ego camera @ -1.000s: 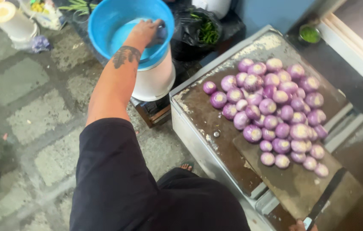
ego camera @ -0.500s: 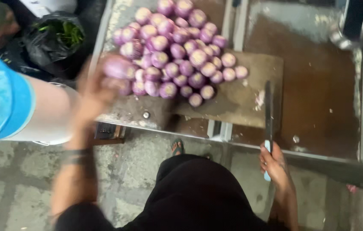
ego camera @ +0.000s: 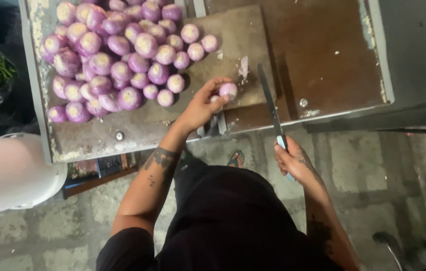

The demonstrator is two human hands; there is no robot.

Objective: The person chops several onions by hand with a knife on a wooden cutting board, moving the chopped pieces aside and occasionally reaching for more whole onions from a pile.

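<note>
The metal counter [ego camera: 323, 65] carries a wooden cutting board [ego camera: 233, 45] and a large pile of peeled purple onions [ego camera: 117, 55], all whole, so by the look of it cutting has barely begun and nearly the entire pile remains. The left hand [ego camera: 200, 108] pinches one peeled onion [ego camera: 228, 91] in its grip at the near edge of the board, cut end up. The right hand [ego camera: 295, 160] is closed around the handle of the knife [ego camera: 271, 105], whose long axis runs near to far, tip pointing away across the board, just beside the onion.

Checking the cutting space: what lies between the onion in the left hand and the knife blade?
Only bare cutting board between onion and knife, head view.
</note>
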